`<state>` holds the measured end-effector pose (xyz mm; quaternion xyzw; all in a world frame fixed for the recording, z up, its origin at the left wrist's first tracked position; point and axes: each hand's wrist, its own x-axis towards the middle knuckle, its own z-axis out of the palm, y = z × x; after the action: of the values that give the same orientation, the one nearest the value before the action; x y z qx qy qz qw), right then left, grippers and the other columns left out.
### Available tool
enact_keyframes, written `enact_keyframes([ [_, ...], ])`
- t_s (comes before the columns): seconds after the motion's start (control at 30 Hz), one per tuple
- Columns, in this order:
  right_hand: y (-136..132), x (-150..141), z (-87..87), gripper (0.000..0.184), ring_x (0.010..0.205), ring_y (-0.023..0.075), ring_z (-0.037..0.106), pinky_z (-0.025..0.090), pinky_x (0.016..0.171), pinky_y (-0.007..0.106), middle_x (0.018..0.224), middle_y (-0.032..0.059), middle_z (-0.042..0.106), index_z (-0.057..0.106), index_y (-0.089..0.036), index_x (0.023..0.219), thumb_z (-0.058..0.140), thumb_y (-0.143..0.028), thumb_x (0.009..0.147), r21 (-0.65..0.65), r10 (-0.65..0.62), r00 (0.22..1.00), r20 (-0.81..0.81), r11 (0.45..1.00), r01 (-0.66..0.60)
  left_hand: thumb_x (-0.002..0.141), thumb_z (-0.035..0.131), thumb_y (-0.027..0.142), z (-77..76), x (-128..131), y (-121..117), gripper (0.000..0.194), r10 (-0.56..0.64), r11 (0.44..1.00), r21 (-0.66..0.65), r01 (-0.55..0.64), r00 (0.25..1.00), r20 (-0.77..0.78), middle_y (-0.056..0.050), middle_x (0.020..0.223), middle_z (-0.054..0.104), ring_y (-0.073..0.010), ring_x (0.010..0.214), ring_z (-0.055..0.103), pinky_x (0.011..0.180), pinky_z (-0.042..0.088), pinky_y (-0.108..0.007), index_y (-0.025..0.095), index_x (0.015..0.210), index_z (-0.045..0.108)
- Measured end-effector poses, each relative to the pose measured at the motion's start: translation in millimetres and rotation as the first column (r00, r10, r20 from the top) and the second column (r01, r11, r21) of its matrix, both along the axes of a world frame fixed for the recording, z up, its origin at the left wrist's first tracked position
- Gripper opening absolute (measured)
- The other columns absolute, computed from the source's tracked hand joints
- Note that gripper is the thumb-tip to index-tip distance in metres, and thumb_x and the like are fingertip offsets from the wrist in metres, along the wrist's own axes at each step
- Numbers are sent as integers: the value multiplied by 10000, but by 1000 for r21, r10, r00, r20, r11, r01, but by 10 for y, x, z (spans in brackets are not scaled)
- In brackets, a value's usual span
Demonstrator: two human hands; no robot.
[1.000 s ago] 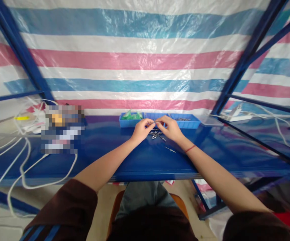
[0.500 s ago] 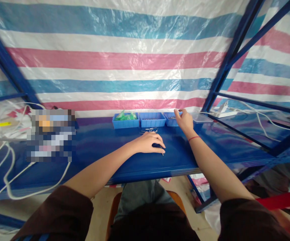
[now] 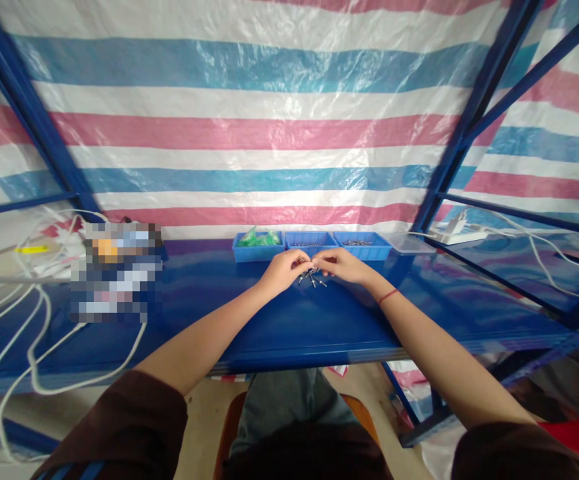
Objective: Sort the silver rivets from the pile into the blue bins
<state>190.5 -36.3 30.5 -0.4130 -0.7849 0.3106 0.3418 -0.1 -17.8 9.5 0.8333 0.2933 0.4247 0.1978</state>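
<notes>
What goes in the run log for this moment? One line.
left hand: over metal pins, grip unclear | right hand: beside left, grip unclear | behind: three blue bins, green plastic in one

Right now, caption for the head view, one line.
Left hand and right hand meet above small metal pins, before three blue bins.

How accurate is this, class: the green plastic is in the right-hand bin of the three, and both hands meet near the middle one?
The bin is wrong: the head view shows the green plastic in the left-hand bin. The rest stands: the left hand and right hand meet near the middle bin.
</notes>
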Motion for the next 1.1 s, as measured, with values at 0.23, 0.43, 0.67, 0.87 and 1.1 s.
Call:
enact_keyframes([
  [0.23, 6, -47, -25, 365, 561, 109, 530, 416, 520, 245, 694, 18, 646, 679, -159, 777, 647, -518, 720, -47, -6, 995, -102, 999, 1, 761, 670, 269, -88, 35, 72, 209, -10, 972, -227, 63, 974, 226, -34, 804, 685, -151, 769, 651, 739, 505, -279, 156, 927, 615],
  [0.43, 4, -66, -40, 308, 546, 97, 521, 417, 505, 228, 621, -26, 576, 616, -162, 784, 664, -459, 719, -67, 7, 987, -159, 998, -18, 809, 611, 298, -111, 59, 103, 161, -13, 959, -265, 97, 953, 303, -48, 826, 686, -154, 799, 647, 753, 505, -280, 140, 833, 617],
  [0.67, -2, -101, -37, 306, 536, 105, 520, 409, 486, 233, 622, -15, 575, 590, -167, 780, 611, -472, 752, -43, -9, 991, -136, 999, 3, 812, 609, 292, -54, 29, 72, 152, 3, 971, -226, 70, 951, 308, -43, 824, 691, -163, 810, 650, 771, 505, -288, 148, 846, 640],
  [0.87, -19, -158, -54, 291, 640, 140, 547, 451, 611, 287, 750, 28, 613, 584, -186, 792, 592, -476, 772, 238, -126, 975, -181, 957, 168, 825, 598, 280, -94, 30, 134, 142, 10, 975, -217, 45, 970, 244, -51, 851, 701, -170, 830, 653, 792, 502, -294, 148, 844, 645],
  [1.1, 122, 190, 41, 279, 682, 188, 546, 425, 696, 329, 753, 64, 632, 587, -201, 769, 480, -440, 865, 550, -555, 816, -163, 635, 542, 869, 564, 313, -93, -34, 111, 253, 77, 994, 91, -66, 989, -126, -61, 982, 690, -204, 976, 613, 938, 431, -369, 189, 1071, 652],
])
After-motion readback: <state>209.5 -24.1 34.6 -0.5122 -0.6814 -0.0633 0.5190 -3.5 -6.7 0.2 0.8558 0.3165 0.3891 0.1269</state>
